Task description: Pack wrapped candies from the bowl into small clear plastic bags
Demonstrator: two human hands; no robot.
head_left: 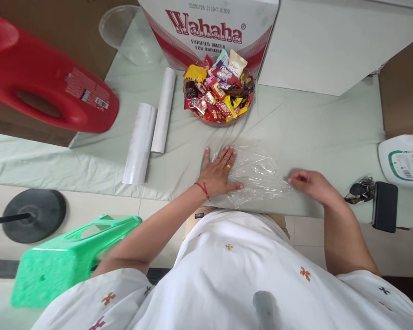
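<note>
right grip pinching clear film, left grip spread open atop its left side

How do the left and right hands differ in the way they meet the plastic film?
The left hand lies flat, fingers spread, while the right hand is curled, seemingly pinching.
The left hand is on the left part of the plastic film; the right hand is at its right end.
Both are bare.
</note>
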